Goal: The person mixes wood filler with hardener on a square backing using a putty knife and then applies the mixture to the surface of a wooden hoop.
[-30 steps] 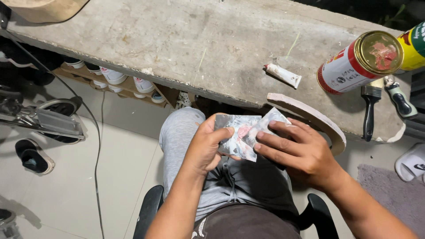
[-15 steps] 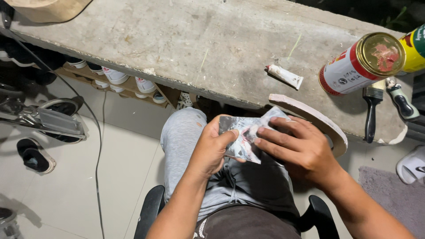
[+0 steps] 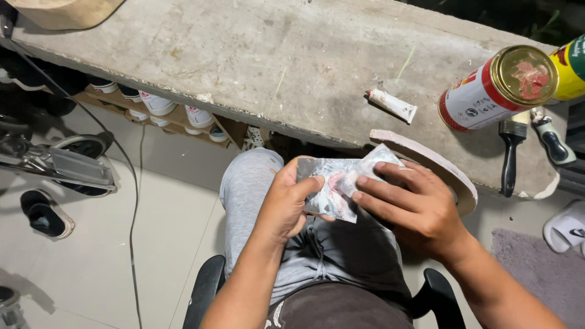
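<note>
Over my lap I hold a crumpled, stained piece of paper, grey-white with a reddish mark. My left hand grips its left edge with thumb on top. My right hand presses its fingers on the right part of the paper. Behind my right hand a round, flat pale disc leans off the edge of the concrete bench.
On the bench lie a small white tube, a red-and-white can with a gold lid, a yellow-green can, and a black brush. Shoes sit on a low shelf. A cable runs over the tiled floor.
The paper has been folded and gathered tighter between both hands; my left thumb has shifted onto its top edge. Both hands stay over the lap.
</note>
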